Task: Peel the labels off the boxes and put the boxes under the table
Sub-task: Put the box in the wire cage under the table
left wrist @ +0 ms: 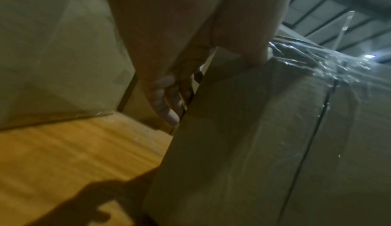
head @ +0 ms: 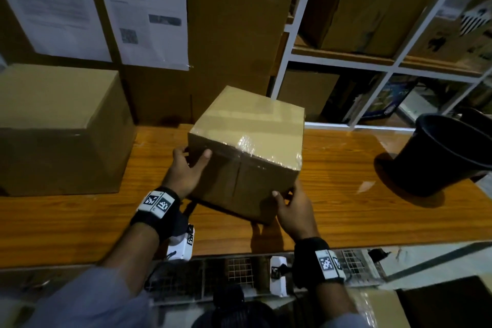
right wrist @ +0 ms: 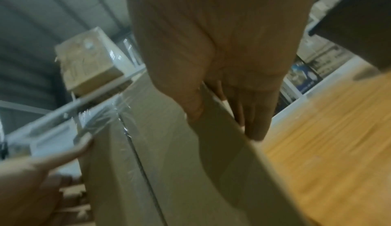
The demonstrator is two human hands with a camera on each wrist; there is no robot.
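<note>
A small brown cardboard box, sealed with clear tape, is tilted up above the wooden table, held between both hands. My left hand grips its left upper corner, thumb on the near face and fingers round the left side. My right hand grips its lower right corner, thumb on the near face, fingers behind. The left wrist view shows the box and the left hand's fingers behind its edge. The right wrist view shows the box and the right hand's fingers on its far side. No label shows.
A larger brown box stands on the table at the left. A black bucket sits at the table's right end. Flat cardboard and printed sheets lean against the back wall; white shelves with boxes stand at the right.
</note>
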